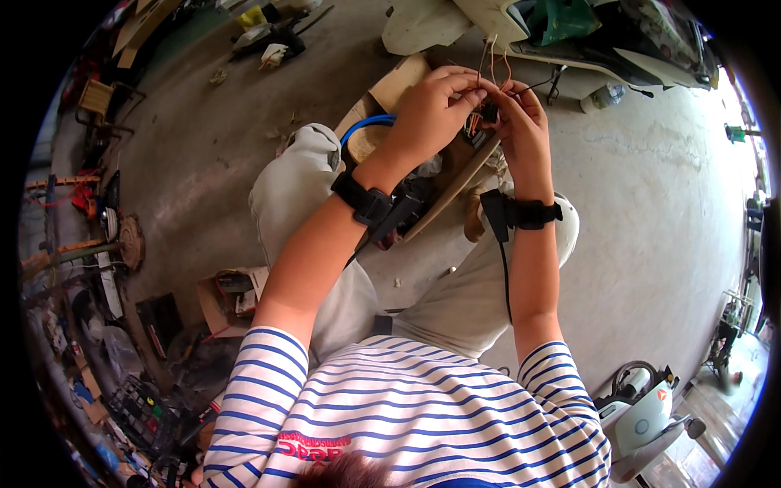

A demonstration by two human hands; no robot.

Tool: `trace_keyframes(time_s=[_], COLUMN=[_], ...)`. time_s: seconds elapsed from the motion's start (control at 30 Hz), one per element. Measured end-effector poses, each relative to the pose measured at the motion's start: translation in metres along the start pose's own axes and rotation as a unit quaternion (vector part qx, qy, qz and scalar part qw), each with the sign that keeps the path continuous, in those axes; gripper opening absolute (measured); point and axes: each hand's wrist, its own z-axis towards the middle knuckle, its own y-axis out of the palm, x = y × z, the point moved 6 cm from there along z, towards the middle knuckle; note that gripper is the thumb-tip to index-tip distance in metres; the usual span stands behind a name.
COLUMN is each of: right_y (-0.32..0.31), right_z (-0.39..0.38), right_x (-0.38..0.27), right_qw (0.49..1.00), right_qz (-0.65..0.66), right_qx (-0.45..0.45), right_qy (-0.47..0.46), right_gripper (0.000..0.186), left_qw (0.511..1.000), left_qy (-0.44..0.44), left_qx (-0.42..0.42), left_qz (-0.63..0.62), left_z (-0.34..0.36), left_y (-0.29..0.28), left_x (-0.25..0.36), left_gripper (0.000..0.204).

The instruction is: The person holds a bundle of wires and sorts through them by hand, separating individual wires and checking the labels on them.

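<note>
My left hand (446, 107) and my right hand (525, 128) meet at the far side of my knees, with fingertips nearly touching. Thin red and dark wires (506, 63) rise from between them toward a pale scooter body (498, 18). A fingertip pinch of my left hand closes on a wire. The right hand's fingers are closed around the wires beside a small black connector (490, 112). Where exactly each fingertip grips is partly hidden. Below the hands stands a cardboard box (400, 84) holding a blue cable (358, 127) and other loose parts.
Another open cardboard box (213, 307) stands on the concrete floor at left. Tools and clutter line the left wall, near a small wooden stool (96, 98). A pale scooter (647, 423) is parked at lower right. A plastic bottle (602, 99) lies near the scooter body.
</note>
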Motion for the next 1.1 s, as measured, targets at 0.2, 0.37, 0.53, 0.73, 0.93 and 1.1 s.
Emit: trace_keyframes(time_s=[0.2, 0.37, 0.53, 0.73, 0.93, 1.1], right_y=[0.006, 0.005, 0.011, 0.008, 0.027, 0.015], right_z=[-0.003, 0.0, -0.002, -0.006, -0.009, -0.001], right_x=[-0.001, 0.005, 0.003, 0.001, -0.015, -0.003], right_qw=[0.998, 0.996, 0.996, 0.996, 0.978, 0.986], right_qz=[-0.011, -0.03, 0.0, -0.063, -0.118, -0.103], right_qx=[-0.038, -0.073, -0.086, -0.057, -0.121, -0.091], right_qy=[0.039, 0.036, 0.035, -0.023, -0.125, -0.096], right_gripper=[0.012, 0.012, 0.01, 0.011, 0.01, 0.009], left_qw=[0.982, 0.985, 0.968, 0.944, 0.948, 0.959], left_qy=[-0.1, -0.057, -0.097, -0.208, -0.217, -0.21], left_qx=[-0.064, -0.054, -0.027, -0.002, -0.075, -0.069], left_qz=[-0.147, -0.156, -0.232, -0.255, -0.222, -0.175], left_z=[0.001, 0.005, 0.004, -0.003, -0.004, -0.003], left_y=[0.005, -0.004, -0.005, -0.007, 0.004, 0.0], left_x=[-0.011, -0.006, -0.006, -0.017, -0.024, -0.022], left_gripper=[0.018, 0.021, 0.022, 0.02, 0.017, 0.019])
